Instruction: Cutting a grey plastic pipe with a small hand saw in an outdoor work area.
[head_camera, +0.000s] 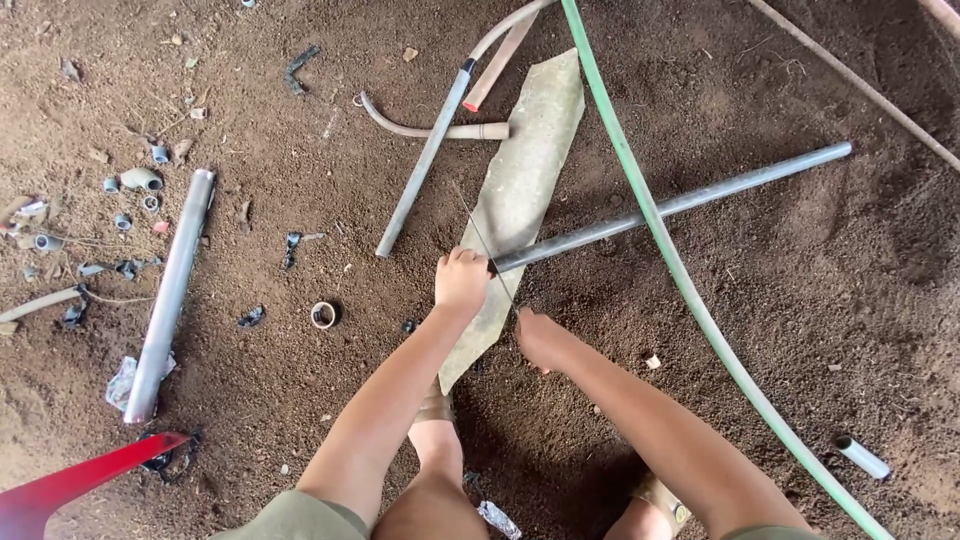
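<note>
Two hands work at the frame's centre: the left hand (461, 281) clenches the near end of a grey pipe (672, 205) lying across a flat grey slab (520, 190) on the dirt floor (830, 300), while the right hand (541, 338) grips a thin saw blade (480, 240). The cut likely goes best with the pipe pinned firmly and strokes kept square. The pipe's long axis runs from centre toward upper right.

Bare brown dirt floor (800, 300) all around, loose and crumbly. Scraps and short pipe offcuts (130, 200) litter the far left. A green hose (690, 290) runs from far to near right. Soft, even daylight.
</note>
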